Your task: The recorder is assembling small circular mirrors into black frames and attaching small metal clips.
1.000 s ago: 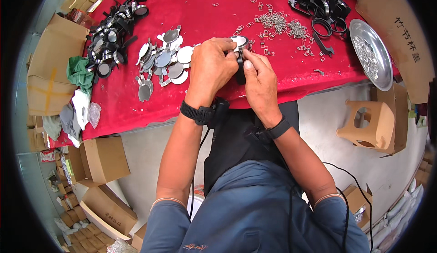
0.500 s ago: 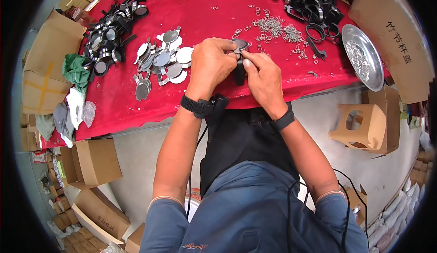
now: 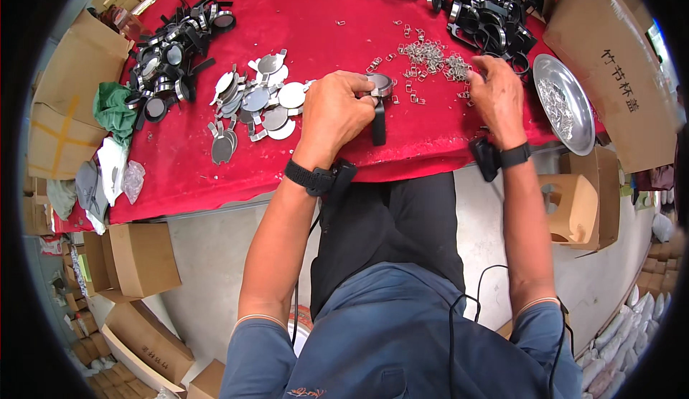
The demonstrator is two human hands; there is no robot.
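Observation:
My left hand (image 3: 336, 106) is closed on a round metal lid (image 3: 380, 84) with a black handle hanging down at the table's front edge. My right hand (image 3: 500, 99) is over the cloth to the right of a pile of small metal clips (image 3: 426, 56); thumb and forefinger look apart, and I see nothing between them. Left of my left hand lies a heap of flat grey metal discs with tabs (image 3: 275, 118). Beyond my right hand is a heap of black-handled metal rings (image 3: 490, 17).
More black-handled lids (image 3: 172, 54) lie at the far left of the red cloth (image 3: 301, 29). A metal dish (image 3: 590, 137) of small pins stands at the right edge, beside a cardboard box (image 3: 610, 62). A green cloth (image 3: 115, 112) hangs at the left. Cartons (image 3: 147, 259) stand on the floor.
My right hand has let go of the lid and moved right, beside the clip pile. My left hand stays at the lid, which remains near the table's front edge.

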